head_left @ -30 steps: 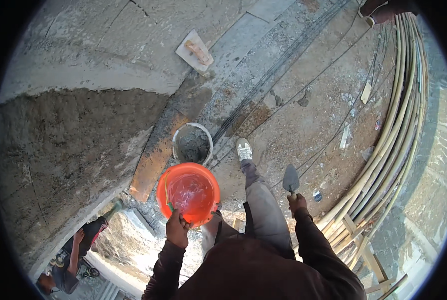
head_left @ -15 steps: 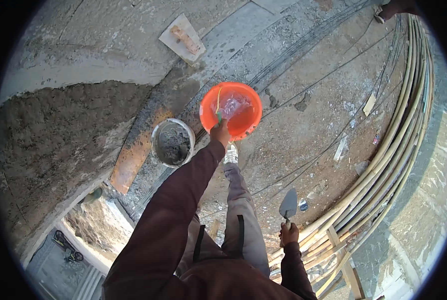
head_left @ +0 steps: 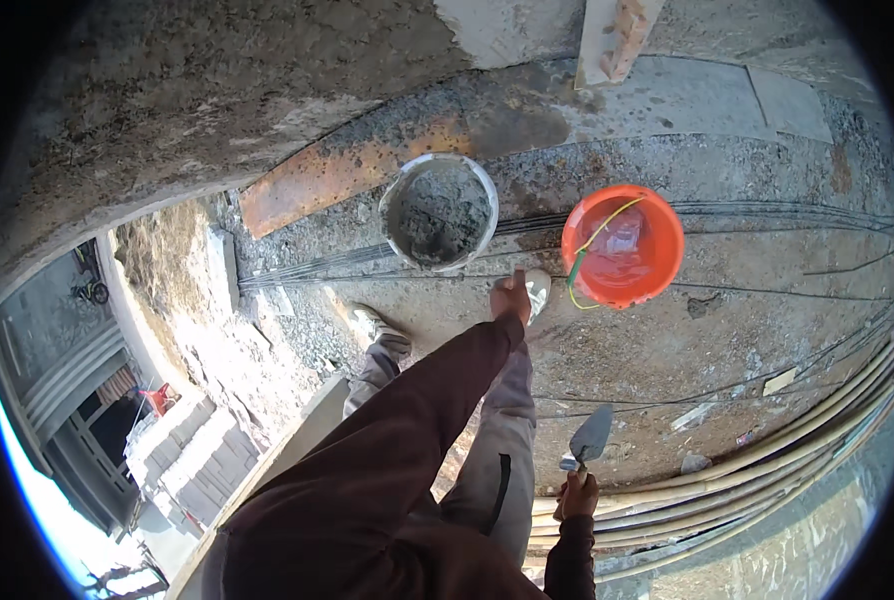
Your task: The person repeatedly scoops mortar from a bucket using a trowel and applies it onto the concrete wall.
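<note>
My left hand (head_left: 510,298) hangs between two buckets, its fingers loosely bent and apart, with nothing seen in them. Nearest to its left is a pale-rimmed bucket (head_left: 445,215) full of wet grey mortar. On its right stands an orange bucket (head_left: 674,255) with water inside. That bucket's yellow wire handle with a green grip (head_left: 576,268) rests against the near-left side of the rim. My right hand (head_left: 576,495), lower right, is closed round the handle of a pointed trowel (head_left: 592,435). Its grey blade points away from me.
A mortar-smeared float (head_left: 617,45) lies at the top, by a stained board (head_left: 357,165). Dark cables (head_left: 767,207) cross the ground. Long poles (head_left: 727,500) lie along the right. Stacked grey blocks (head_left: 187,455) stand at lower left, beyond a ledge. My shoes are near the buckets.
My left hand has let go of the orange bucket's handle and come away toward the mortar bucket. The view has turned, so both buckets appear farther right. My right hand still holds the trowel.
</note>
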The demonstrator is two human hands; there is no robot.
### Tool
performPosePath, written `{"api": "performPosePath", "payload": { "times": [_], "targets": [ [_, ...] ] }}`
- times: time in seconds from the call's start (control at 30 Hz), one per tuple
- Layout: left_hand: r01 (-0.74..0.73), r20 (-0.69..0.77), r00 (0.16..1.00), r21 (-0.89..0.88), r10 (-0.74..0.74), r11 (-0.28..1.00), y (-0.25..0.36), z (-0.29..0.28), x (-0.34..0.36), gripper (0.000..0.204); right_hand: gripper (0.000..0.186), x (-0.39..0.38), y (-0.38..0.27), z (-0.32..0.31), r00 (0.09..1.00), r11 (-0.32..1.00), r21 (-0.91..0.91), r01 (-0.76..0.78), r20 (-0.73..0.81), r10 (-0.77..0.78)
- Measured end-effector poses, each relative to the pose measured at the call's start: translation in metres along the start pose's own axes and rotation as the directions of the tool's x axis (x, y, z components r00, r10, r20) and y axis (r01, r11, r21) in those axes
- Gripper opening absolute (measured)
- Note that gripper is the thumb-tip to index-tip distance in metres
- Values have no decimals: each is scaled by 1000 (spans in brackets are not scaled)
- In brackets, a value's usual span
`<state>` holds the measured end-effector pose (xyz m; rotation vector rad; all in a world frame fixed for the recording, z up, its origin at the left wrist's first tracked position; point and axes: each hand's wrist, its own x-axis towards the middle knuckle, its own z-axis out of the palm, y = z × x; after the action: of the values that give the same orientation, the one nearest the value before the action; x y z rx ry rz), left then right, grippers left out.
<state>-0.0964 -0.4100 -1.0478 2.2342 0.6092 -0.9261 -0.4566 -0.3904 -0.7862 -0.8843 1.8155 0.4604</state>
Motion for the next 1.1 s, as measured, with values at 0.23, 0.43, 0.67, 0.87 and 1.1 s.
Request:
{"api": "performPosePath", "payload": {
  "times": [0.23,0.43,0.67,0.87,1.1],
  "targets": [
    [231,-271,884,-456,-381,859,-76,-172,206,109,27,4,-81,39,975,971,-90,220,56,-215],
    [103,-120,912,-859,-393,501,-26,-155,168,59,20,-36,-95,69,968,963,-161,219,-87,-234],
    [26,73,997,-580,20,814,66,-217,162,35,23,-111,-103,137,905,877,-246,414,4,-426],
    [-53,-71,997,-623,10,781,16,-301,151,47,23,-153,-128,187,847,761,-382,524,138,-513],
    [0,-160,978,-634,-131,774,42,-370,129,39,26,-163,-165,263,795,701,-374,607,289,-534]
  ]
}}
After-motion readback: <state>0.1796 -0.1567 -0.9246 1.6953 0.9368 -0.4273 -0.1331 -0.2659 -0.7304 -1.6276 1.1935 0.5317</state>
